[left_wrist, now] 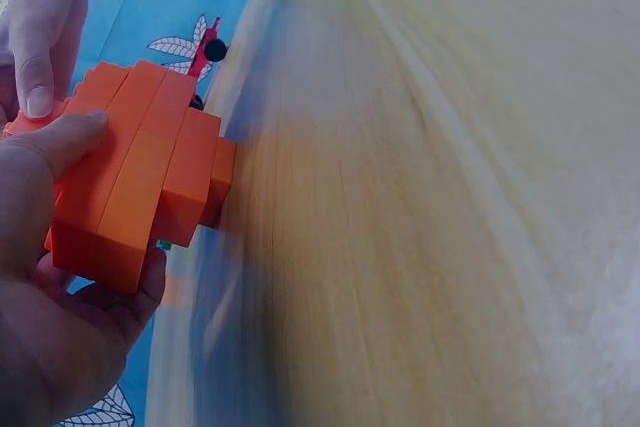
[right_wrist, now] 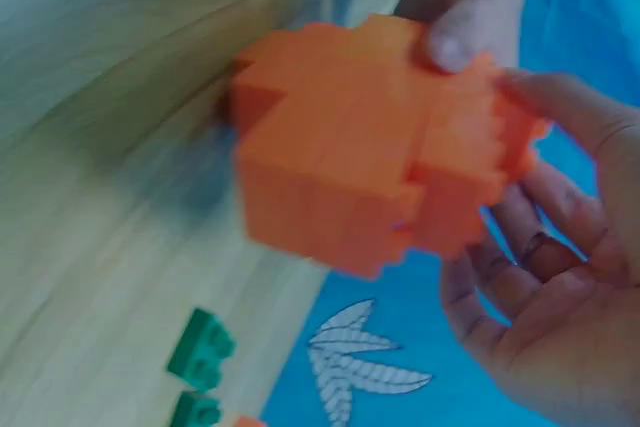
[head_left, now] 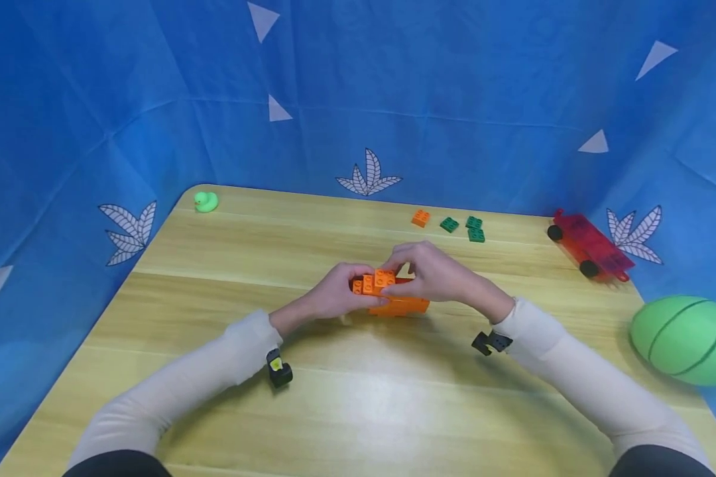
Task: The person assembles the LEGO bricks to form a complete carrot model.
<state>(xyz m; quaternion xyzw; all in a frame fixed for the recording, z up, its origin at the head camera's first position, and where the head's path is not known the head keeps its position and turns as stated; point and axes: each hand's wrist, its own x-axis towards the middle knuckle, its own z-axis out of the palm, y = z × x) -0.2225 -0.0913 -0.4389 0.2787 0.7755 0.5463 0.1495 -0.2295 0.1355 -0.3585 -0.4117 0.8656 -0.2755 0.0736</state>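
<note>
A stepped build of orange toy bricks [head_left: 400, 307] is held over the middle of the table, with studs showing along its upper side. My left hand [head_left: 338, 291] grips its left end, the thumb lying along one flat face in the left wrist view. From the right, my right hand [head_left: 432, 273] pinches the studded top of the same orange build [right_wrist: 330, 137] between thumb and fingers. The other right fingers are loosely bent beneath it in the right wrist view. Whether the topmost brick is fully pressed on cannot be seen.
Behind the hands lie a loose orange brick [head_left: 420, 218] and several green bricks [head_left: 449, 224]. A green toy duck [head_left: 205, 201] sits at the back left corner. To the right are a red toy cart [head_left: 593, 245] with black wheels and a green ball [head_left: 686, 340].
</note>
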